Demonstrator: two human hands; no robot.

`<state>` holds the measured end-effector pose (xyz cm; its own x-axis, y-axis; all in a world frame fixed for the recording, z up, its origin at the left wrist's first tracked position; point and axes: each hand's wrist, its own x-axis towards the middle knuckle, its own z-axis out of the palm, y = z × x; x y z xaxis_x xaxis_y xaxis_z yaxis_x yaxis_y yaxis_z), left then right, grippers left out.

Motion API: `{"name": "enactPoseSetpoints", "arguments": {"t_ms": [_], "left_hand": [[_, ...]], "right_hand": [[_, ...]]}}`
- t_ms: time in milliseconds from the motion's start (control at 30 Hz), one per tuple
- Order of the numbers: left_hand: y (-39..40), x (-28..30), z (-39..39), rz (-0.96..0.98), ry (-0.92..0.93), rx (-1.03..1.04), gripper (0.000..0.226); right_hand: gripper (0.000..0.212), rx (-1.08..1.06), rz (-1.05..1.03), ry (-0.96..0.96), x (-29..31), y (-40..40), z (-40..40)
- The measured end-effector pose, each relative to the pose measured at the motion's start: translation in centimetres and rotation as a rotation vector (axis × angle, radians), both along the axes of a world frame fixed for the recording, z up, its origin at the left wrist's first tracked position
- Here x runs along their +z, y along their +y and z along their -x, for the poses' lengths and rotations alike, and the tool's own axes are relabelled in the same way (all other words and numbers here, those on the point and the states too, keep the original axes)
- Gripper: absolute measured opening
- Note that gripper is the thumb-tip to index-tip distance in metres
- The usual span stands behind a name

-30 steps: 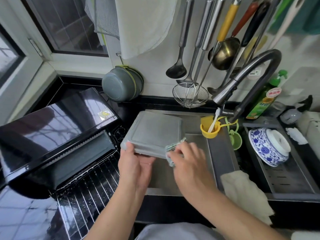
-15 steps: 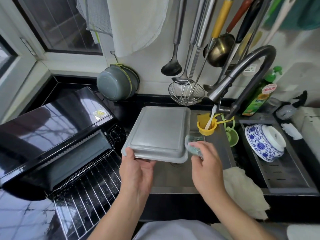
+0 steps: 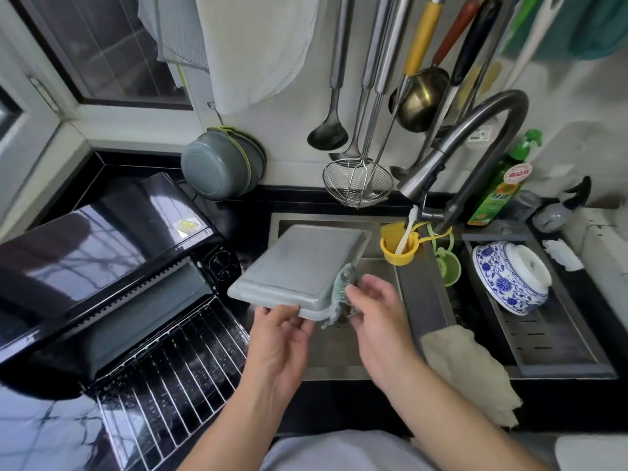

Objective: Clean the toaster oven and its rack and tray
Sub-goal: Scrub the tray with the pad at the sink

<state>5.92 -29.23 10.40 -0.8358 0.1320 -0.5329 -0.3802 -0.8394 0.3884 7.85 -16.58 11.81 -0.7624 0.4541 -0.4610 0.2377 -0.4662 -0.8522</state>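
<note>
Head view: your left hand (image 3: 278, 338) grips the upturned tray (image 3: 299, 266) over the sink (image 3: 421, 300), steadying it while your right hand (image 3: 373, 307) pinches the scrubber (image 3: 341, 287) against its right edge.

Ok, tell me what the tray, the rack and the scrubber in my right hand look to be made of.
Tray: likely metal, dull grey matte finish, thin pressed rim, soft even sheen.
Rack: metal wire, bright chrome-like finish; thin parallel rods glint and carry water drops.
Scrubber, held against the tray's edge by the right hand: apparently a soft greenish-grey woven or mesh cloth; it bends limply. Exact fibre unclear.
</note>
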Motion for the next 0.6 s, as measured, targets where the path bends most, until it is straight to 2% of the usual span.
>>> {"name": "enactPoseSetpoints", "arguments": {"t_ms": [67,267,400,500,567,600], "left_hand": [[-0.3,0.0,-0.9,0.027,0.059,-0.072,0.067],[0.1,-0.3,-1.5,0.066,0.074,-0.155,0.059],[-0.1,-0.3,-1.3,0.051,-0.006,-0.114,0.062],[0.4,0.0,-0.7,0.050,-0.142,-0.100,0.049],[1.0,0.2,-0.3,0.077,-0.187,-0.019,0.053],[1.3,0.4,0.0,0.102,-0.185,0.026,0.049]], "right_hand": [[0.034,-0.059,0.162,-0.007,0.1,0.9,0.8],[0.035,0.099,0.350,0.023,-0.2,-0.1,0.0],[0.034,0.182,0.291,0.052,0.4,-0.3,-0.6],[0.036,0.243,0.243,0.006,0.7,-1.1,-1.5],[0.039,0.287,0.241,-0.040,0.7,-2.0,-2.3],[0.039,0.301,0.222,-0.065,0.8,-2.4,-2.5]]}}
